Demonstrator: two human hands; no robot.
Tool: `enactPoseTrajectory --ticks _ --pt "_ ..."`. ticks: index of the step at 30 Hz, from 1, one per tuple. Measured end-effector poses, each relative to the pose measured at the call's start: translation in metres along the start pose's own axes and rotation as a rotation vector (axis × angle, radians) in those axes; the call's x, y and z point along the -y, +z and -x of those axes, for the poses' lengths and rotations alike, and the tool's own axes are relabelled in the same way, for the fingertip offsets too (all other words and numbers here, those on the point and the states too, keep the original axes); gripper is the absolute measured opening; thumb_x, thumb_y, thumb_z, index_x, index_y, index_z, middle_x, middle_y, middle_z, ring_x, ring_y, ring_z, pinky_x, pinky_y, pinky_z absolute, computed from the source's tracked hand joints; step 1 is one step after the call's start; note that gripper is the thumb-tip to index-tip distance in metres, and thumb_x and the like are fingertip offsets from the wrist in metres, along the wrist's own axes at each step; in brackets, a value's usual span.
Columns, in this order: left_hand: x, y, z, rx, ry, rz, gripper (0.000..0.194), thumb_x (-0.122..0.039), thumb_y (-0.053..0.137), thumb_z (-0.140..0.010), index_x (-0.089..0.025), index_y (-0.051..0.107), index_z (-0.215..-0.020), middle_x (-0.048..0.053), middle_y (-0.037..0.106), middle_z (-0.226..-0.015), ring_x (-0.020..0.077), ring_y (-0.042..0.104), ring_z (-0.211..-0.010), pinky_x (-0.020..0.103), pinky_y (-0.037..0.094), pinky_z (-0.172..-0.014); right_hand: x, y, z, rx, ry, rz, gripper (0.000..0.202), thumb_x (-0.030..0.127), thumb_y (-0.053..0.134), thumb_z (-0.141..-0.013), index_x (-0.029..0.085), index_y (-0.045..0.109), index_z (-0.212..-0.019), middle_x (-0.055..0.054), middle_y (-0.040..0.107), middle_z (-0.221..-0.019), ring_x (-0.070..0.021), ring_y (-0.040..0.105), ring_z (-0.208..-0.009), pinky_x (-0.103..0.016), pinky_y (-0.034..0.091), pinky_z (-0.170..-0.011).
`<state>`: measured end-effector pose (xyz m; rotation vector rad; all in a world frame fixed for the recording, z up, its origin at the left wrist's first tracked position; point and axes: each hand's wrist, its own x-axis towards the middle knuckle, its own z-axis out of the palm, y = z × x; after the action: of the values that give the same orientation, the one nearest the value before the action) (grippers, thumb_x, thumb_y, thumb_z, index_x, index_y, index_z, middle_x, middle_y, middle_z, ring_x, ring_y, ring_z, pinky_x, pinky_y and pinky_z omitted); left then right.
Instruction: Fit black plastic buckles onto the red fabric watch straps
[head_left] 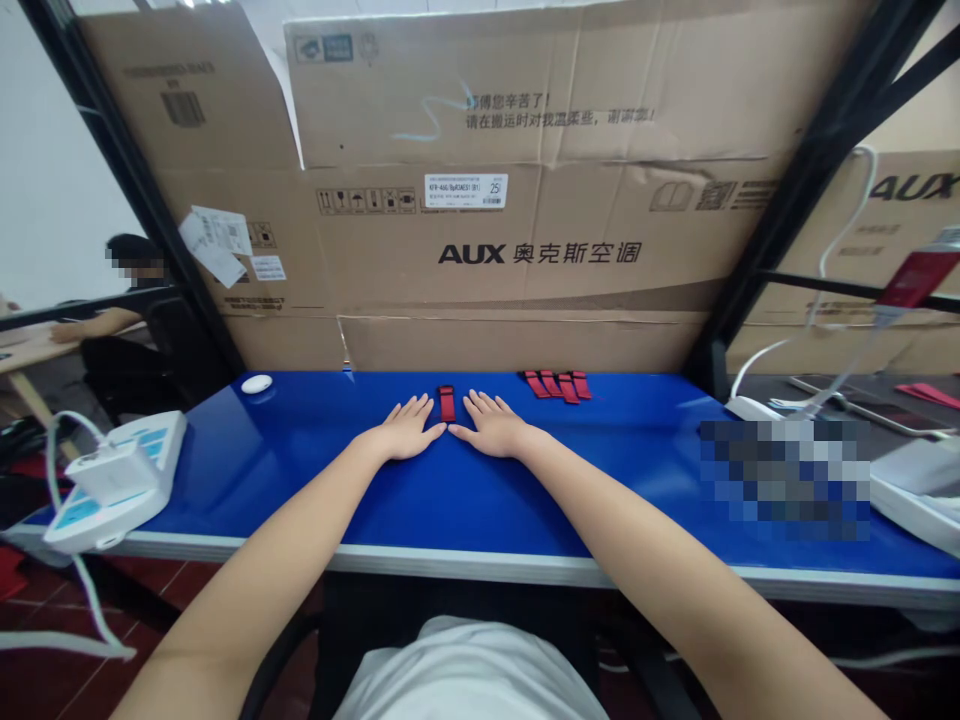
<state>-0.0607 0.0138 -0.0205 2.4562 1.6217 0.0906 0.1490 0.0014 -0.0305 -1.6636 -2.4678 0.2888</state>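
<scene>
A short red strap with a black buckle (447, 404) lies on the blue tabletop (465, 510), between my two hands. My left hand (407, 428) rests flat just left of the strap, fingers stretched forward. On the other side my right hand (493, 424) also lies flat with its fingers spread. The thumb tips nearly meet at the strap's near end; whether they touch it I cannot tell. Neither hand holds anything. Several similar red straps with black buckles (556, 386) lie in a row at the back, right of my right hand.
A cardboard panel (390, 280) stands along the table's back edge. At the left sits a white power strip (161, 450) with a plugged-in adapter; a white round object (256, 384) lies behind it. Cables and another power strip (907, 510) are at the right. A person (135, 270) sits far left.
</scene>
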Motion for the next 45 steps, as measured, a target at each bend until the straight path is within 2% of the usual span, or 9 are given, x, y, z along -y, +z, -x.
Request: enactPoseTrajectory --ticks 11,15,18,20,22,24,28,36,45 --pt "-0.001 -0.001 0.002 0.0 0.002 0.004 0.08 -0.066 0.024 -0.089 -0.019 0.021 -0.153 0.009 0.009 -0.161 0.0278 0.004 -0.149 0.049 0.009 -0.118 0.001 0.0 0.001 -0.011 0.001 -0.006 0.096 0.078 0.016 -0.085 0.011 0.017 -0.154 -0.012 0.008 -0.161 -0.0267 0.002 -0.149 -0.044 0.003 -0.119" --pt "-0.001 0.0 0.002 -0.031 0.042 0.023 0.07 -0.065 0.026 -0.09 -0.031 0.026 -0.151 0.006 0.016 -0.161 0.0297 0.007 -0.148 0.053 0.009 -0.116 -0.001 -0.005 0.001 -0.098 -0.03 -0.023 0.083 0.068 0.035 -0.088 0.01 0.037 -0.146 -0.018 0.029 -0.156 -0.0321 0.021 -0.146 -0.045 0.016 -0.116" --pt "-0.003 -0.002 0.001 -0.073 0.111 0.028 0.058 -0.059 0.032 -0.092 -0.035 0.041 -0.144 0.003 0.028 -0.158 0.0313 0.018 -0.147 0.053 0.014 -0.116 -0.004 -0.011 0.001 -0.217 -0.063 -0.09 0.045 0.048 0.052 -0.088 0.013 0.066 -0.113 -0.018 0.06 -0.128 -0.0305 0.053 -0.121 -0.039 0.037 -0.102" --pt "-0.006 -0.005 0.001 -0.118 0.215 0.052 0.052 -0.052 0.038 -0.091 -0.03 0.051 -0.136 0.006 0.043 -0.15 0.0311 0.034 -0.14 0.049 0.024 -0.114 -0.007 -0.015 0.001 -0.309 -0.072 -0.167 0.022 0.034 0.058 -0.086 0.016 0.07 -0.088 -0.013 0.067 -0.109 -0.025 0.061 -0.102 -0.034 0.043 -0.092" --pt "-0.01 -0.009 0.001 -0.158 0.306 0.102 0.044 -0.048 0.044 -0.089 -0.026 0.059 -0.124 0.009 0.057 -0.135 0.0302 0.051 -0.126 0.044 0.037 -0.105 -0.01 -0.017 0.0 -0.395 -0.073 -0.257 0.009 0.024 0.063 -0.081 0.017 0.068 -0.082 -0.01 0.067 -0.102 -0.0209 0.063 -0.093 -0.031 0.045 -0.086" --pt "-0.013 -0.011 0.002 -0.184 0.345 0.148 0.034 -0.045 0.048 -0.088 -0.023 0.064 -0.108 0.009 0.066 -0.118 0.0287 0.061 -0.109 0.041 0.045 -0.094 -0.012 -0.017 -0.002 -0.434 -0.075 -0.355 0.016 0.019 0.068 -0.076 0.016 0.068 -0.091 -0.008 0.066 -0.101 -0.0181 0.063 -0.087 -0.029 0.047 -0.082" --pt "-0.019 -0.009 0.003 -0.264 0.331 0.195 0.026 -0.046 0.06 -0.081 -0.021 0.061 -0.088 0.008 0.069 -0.099 0.0268 0.064 -0.092 0.038 0.048 -0.084 -0.012 -0.011 -0.005 -0.331 -0.104 -0.434 0.036 0.021 0.073 -0.073 0.015 0.069 -0.108 -0.007 0.065 -0.103 -0.0158 0.062 -0.079 -0.028 0.048 -0.076" --pt "-0.021 -0.005 -0.003 -0.323 0.341 0.274 0.035 -0.04 0.067 -0.078 -0.02 0.064 -0.106 0.008 0.067 -0.109 0.027 0.062 -0.103 0.038 0.046 -0.093 -0.013 -0.013 -0.002 -0.237 -0.157 -0.514 0.027 0.018 0.075 -0.067 0.018 0.07 -0.093 -0.002 0.065 -0.09 -0.015 0.059 -0.075 -0.028 0.047 -0.073" --pt "-0.031 -0.006 0.005 -0.253 0.399 0.542 0.029 -0.037 0.072 -0.072 -0.019 0.067 -0.094 0.004 0.071 -0.094 0.0222 0.066 -0.089 0.033 0.049 -0.081 -0.012 -0.018 0.002 -0.072 -0.144 -0.947 0.018 0.031 0.069 -0.065 0.019 0.057 -0.072 0.0 0.065 -0.077 -0.0175 0.059 -0.079 -0.028 0.043 -0.072"
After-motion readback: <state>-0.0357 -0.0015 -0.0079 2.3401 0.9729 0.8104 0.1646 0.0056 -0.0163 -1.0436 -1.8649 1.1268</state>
